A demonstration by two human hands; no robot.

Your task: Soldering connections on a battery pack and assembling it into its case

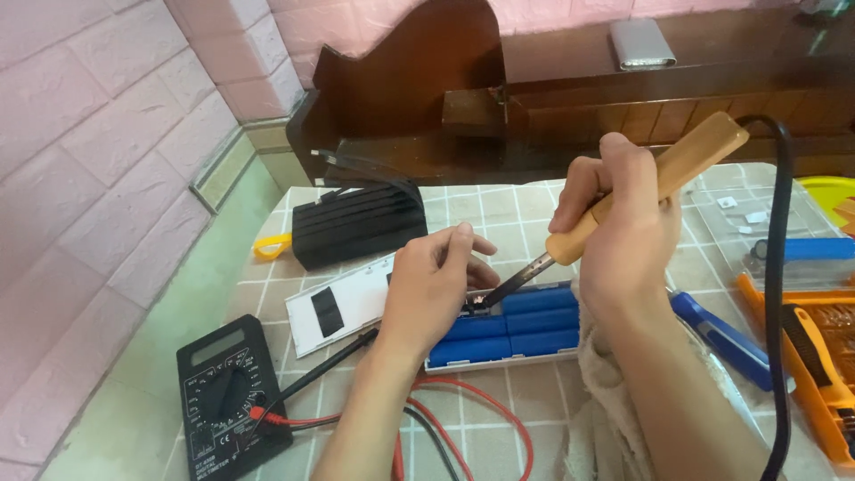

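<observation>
My right hand [623, 227] gripped the soldering iron [614, 200], tip slanting down-left to the battery pack's [517, 325] end, where my left hand [432, 285] pinched.

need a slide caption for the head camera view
Right hand touches a wooden-handled soldering iron to blue cylindrical battery cells; left hand steadies them.

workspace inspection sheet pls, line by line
surface: checked cloth on the table
job's things: blue cell pack; soldering iron tip at its left end
clutter: black multimeter, black case, white cover, orange tool tray
grips: left hand steadies the pack; right hand holds the iron
cables: red and black leads; black cord
surroundings: pink brick wall, dark wooden furniture
</observation>
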